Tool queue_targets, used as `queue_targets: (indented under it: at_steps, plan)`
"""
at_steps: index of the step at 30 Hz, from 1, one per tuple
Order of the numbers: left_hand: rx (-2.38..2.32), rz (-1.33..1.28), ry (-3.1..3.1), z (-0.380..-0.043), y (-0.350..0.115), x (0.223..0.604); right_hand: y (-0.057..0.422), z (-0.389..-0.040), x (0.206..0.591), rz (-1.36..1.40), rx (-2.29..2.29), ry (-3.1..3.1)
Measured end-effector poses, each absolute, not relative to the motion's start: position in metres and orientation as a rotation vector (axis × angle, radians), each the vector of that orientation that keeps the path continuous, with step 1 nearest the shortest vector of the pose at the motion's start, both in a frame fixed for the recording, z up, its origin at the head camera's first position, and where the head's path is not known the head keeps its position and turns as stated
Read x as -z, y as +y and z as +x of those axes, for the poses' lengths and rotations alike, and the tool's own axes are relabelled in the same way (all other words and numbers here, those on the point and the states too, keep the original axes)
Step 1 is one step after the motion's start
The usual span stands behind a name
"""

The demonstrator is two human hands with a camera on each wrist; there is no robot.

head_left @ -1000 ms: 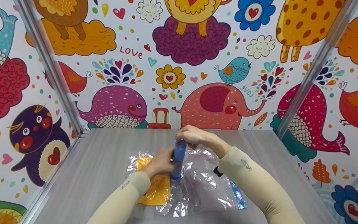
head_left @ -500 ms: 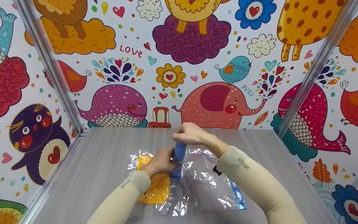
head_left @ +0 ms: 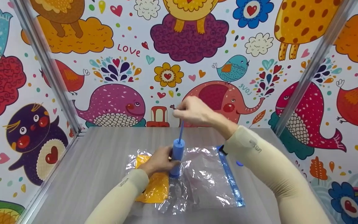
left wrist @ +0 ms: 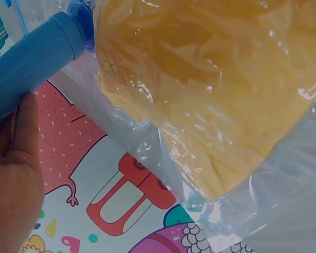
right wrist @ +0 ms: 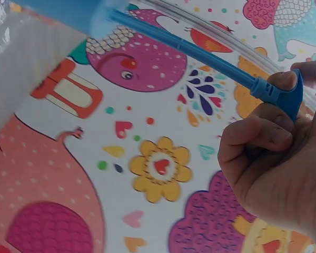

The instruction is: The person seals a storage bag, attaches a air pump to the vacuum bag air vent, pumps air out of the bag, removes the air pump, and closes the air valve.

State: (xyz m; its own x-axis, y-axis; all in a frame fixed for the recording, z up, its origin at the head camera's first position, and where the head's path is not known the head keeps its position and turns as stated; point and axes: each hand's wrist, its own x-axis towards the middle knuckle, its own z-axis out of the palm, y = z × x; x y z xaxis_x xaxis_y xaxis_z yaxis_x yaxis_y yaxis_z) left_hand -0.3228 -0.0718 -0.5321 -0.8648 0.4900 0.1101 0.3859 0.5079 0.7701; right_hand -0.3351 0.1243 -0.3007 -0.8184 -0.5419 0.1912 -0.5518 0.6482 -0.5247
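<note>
A blue hand pump (head_left: pixel 179 151) stands nearly upright over a clear plastic storage bag (head_left: pixel 204 183). My left hand (head_left: pixel 159 160) grips its barrel low down, fingers wrapped round it. High above, my right hand (head_left: pixel 194 110) holds the pump's T-shaped handle (right wrist: pixel 288 97), fingers curled round it, with the thin rod drawn far out of the barrel. In the left wrist view the pump's lower end meets a round blue valve (left wrist: pixel 83 23) on the bag. Inside the bag's left part lies a folded orange cloth (head_left: pixel 155 188), seen through shiny, wrinkled film.
A blue zip strip (head_left: pixel 230 175) runs along the bag's right edge. Beyond it, partly behind the right sleeve, a small blue cap-like piece (head_left: pixel 239 163) lies on the grey table (head_left: pixel 101 161). Cartoon-printed walls and metal posts enclose the table's back and sides.
My right hand has risen from the barrel's top, pulling the rod out of the pump. My left hand keeps its grip. The small blue piece at right has come into view.
</note>
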Motion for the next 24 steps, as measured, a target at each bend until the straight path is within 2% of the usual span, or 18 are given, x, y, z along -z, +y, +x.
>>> queue_targets:
  at_steps: [7, 24]
  plan:
    - [-1.271, 0.646, 2.613, -0.323, -0.073, 0.534, 0.123, -0.325, 0.269, 0.916, -0.934, -2.769]
    - [-1.264, 0.665, 2.620, -0.323, -0.072, 0.532, 0.120, -0.333, 0.281, 0.902, -1.039, -2.646]
